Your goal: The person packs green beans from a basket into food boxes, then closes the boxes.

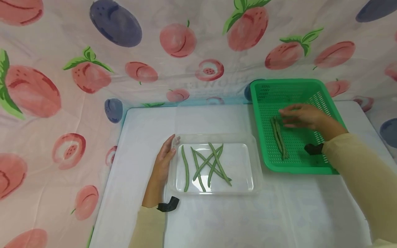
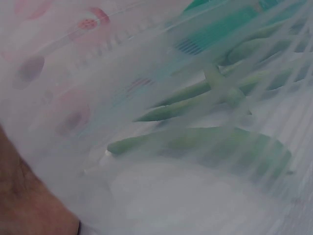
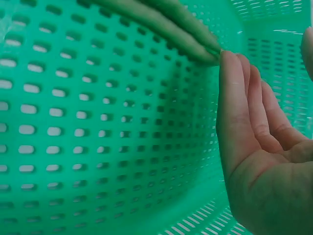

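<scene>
In the head view, a clear plastic container (image 1: 254,165) holds several green beans (image 1: 186,168), some crossing each other. My left hand (image 1: 160,162) grips its upper left corner, thumb at the rim. The left wrist view shows beans (image 2: 195,142) blurred through the plastic, with part of the hand (image 2: 32,196) at lower left. Inside the green basket (image 1: 265,151) lie a few beans (image 1: 279,139) side by side. My right hand (image 1: 299,117) is over the basket, fingers extended beside their upper ends; in the right wrist view its fingertips meet or nearly meet the bean tips (image 3: 195,49).
The basket stands to the right of the container on a white-covered table (image 1: 217,220). A fruit-patterned sheet (image 1: 192,44) hangs behind and along the left side. A dark band is on each wrist.
</scene>
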